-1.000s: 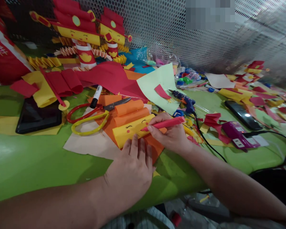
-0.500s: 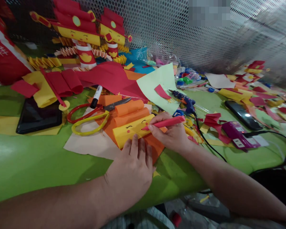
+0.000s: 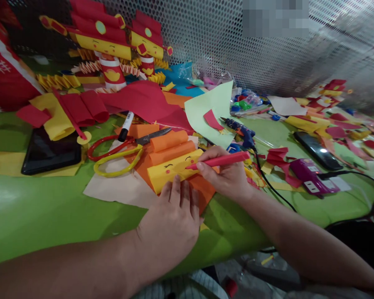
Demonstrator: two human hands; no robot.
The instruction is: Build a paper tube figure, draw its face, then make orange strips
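My right hand [image 3: 226, 174] is closed round a red pen [image 3: 226, 160], its tip at the yellow rolled paper face [image 3: 157, 174]. Drawn eyes and pink cheek dots show on that face. Across its lower edge and the orange paper [image 3: 207, 193], my left hand [image 3: 177, 216] lies flat with fingers spread. Orange paper rolls [image 3: 171, 141] sit behind the face. Scissors [image 3: 118, 168] with red and yellow handles lie just left of them, a black and white marker [image 3: 126, 126] beyond.
Two paper figures [image 3: 112, 72] stand at the back left. A black phone [image 3: 51, 151] lies at left. Behind my right hand are a glue gun [image 3: 243, 133] and pale green paper [image 3: 208, 108]. A purple power adapter [image 3: 313, 176] with cables sits at right.
The pen tip has shifted slightly left on the yellow face, and its back end points a little further right. The pale green paper has shifted slightly right. My left hand has stayed put.
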